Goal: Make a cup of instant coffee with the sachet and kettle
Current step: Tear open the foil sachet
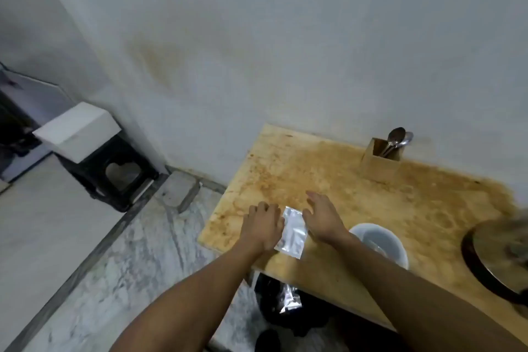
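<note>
A silver sachet point(293, 233) lies at the front left of the stained wooden table point(328, 177), between my two hands. My left hand point(263, 227) has its fingers curled over the sachet's left edge. My right hand point(324, 217) rests at the sachet's right edge with its fingers spread, thumb touching the top corner. A white cup point(381, 241) stands just right of my right wrist. The kettle point(500, 257), dark and blurred, sits at the table's right edge, partly out of frame.
A wooden holder point(381, 161) with metal spoons point(397, 138) stands at the back against the wall. Under the table's front edge is a black bin point(274, 303) with a silver wrapper point(290, 300) in it. A black stool point(114, 171) carrying a white box point(77, 130) stands on the floor at left.
</note>
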